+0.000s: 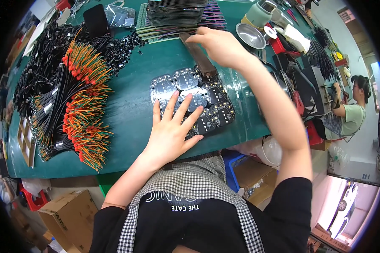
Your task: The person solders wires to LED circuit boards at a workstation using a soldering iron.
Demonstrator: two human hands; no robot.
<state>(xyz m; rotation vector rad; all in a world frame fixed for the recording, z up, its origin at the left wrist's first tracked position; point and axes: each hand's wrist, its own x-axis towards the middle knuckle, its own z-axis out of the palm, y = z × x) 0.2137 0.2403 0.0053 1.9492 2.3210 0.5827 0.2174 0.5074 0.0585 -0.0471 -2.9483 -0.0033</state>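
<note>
A panel of black circuit boards [217, 96] lies flat on the green tabletop in front of me. My left hand [169, 133] rests on its near left part, fingers spread and pressing nothing else. Beyond the panel, my right hand [223, 47] is closed with its fingertips at the far end of a long dark brown bar [200, 60]. The bar's near end meets the panel's far edge. The underside of my right hand's grip is hidden. Just past the bar stands a tall stack of circuit board panels [173, 17].
Bundles of black cables with orange and green wire ends [86, 114] cover the left side. A metal dish [251, 36] and a mint-green cup [257, 16] stand far right. A seated person [350, 105] works at the right; a cardboard box [69, 219] sits below left.
</note>
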